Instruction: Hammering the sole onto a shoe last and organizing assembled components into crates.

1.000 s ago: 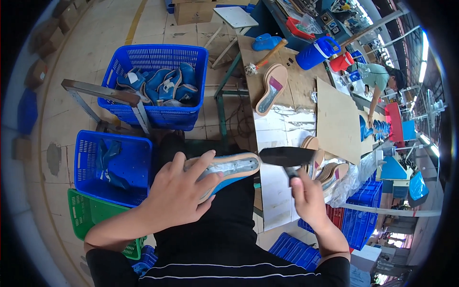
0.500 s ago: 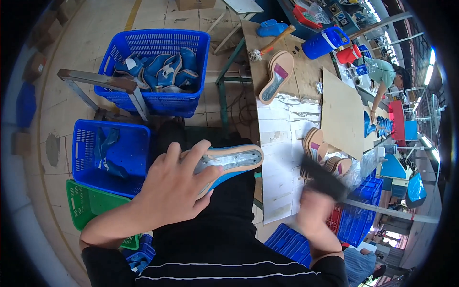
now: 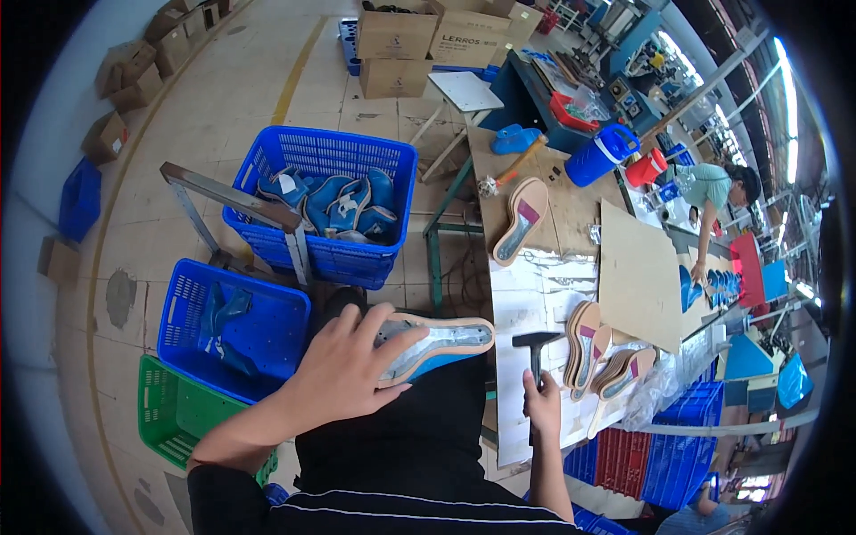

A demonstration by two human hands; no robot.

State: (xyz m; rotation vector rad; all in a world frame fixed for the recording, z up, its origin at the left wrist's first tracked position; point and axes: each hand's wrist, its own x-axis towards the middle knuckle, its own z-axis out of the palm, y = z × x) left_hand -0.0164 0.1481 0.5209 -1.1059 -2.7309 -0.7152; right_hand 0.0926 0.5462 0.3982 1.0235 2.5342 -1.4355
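Note:
A blue shoe point(image 3: 446, 341) lies sole up over my lap, its tan-rimmed underside showing a grey, shiny inset. My left hand point(image 3: 349, 361) is closed round its left end, thumb and fingers gripping the edges. To the right, my right hand point(image 3: 541, 401) is wrapped round the dark handle of a hammer point(image 3: 537, 340). The hammer stands upright, its head apart from the shoe and over the white-covered table edge. Past it, several tan soles point(image 3: 584, 346) lie stacked, with a second pile point(image 3: 622, 374) beside them.
Blue shoes fill a blue crate point(image 3: 325, 147) at the left; a nearer blue crate point(image 3: 299, 308) holds a few. A green crate point(image 3: 169, 419) sits below. On the table are a single sole point(image 3: 522, 223), a mallet point(image 3: 517, 168), a blue jug point(image 3: 599, 159) and cardboard point(image 3: 635, 276). A co-worker point(image 3: 713, 192) handles shoes farther off.
The hammer, blurred before, has moved left and now stands upright and sharp in my right hand. My left hand still grips the shoe. The view has tilted up, showing more cartons.

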